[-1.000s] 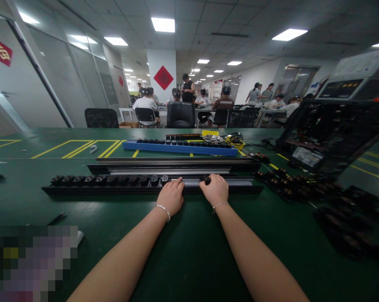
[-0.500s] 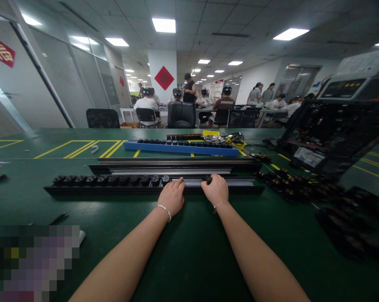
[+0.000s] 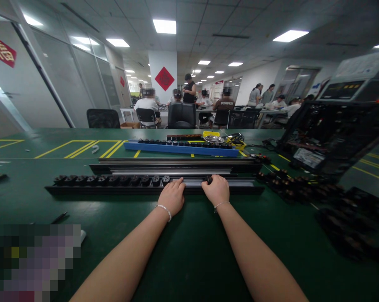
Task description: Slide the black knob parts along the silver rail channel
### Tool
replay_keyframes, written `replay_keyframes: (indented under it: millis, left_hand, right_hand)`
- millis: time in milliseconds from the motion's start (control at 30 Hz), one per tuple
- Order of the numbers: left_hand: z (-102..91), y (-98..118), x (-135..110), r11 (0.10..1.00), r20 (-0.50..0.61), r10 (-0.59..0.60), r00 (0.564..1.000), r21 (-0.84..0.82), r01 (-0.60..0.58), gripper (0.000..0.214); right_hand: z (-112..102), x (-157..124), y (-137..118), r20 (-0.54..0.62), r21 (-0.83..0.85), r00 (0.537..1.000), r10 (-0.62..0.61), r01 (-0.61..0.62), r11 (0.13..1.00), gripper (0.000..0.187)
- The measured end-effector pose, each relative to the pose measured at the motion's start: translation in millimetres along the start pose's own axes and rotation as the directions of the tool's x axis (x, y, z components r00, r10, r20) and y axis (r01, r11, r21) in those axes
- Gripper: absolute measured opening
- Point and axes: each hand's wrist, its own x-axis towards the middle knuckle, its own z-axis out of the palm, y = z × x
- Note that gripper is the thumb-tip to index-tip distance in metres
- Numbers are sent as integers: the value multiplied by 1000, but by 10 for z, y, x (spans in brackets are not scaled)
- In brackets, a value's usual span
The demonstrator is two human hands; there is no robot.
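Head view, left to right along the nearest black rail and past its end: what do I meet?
Row of round black modules in the long black rail, bare left hand, grey channel strip, bare right hand pinching a small black part, more of that strip, heap of loose dark parts on the green tabletop.

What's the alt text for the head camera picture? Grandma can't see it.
A person's left hand rests on a long black rail while the right hand grips a small black part over it. Round black parts line its left side; a blue rail lies behind.
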Motion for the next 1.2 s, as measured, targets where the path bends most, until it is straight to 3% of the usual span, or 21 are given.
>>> replay_keyframes:
  millis: [133,367,800,1200]
  left_hand:
    - [0,2,-1,1000,1,-2,1000,-16,2,38]
    - [-2,16,-4,1000,-4,-13,1000,-22,13,38]
    - [0,12,-4,1000,0,-4,1000,0,4,39]
    - [25,1,15,1000,-17,9,1000,24,-8,31]
  right_hand:
    - [-24,10,68,9,-7,999,36,-36,999,21]
    - [-76,-36,134,-33,-5,999,-17,17,1000,17]
    - [-124,16,299,-49,-31,995,85,-86,996,19]
    - [-99,23,346,-96,-24,990,102,-105,994,19]
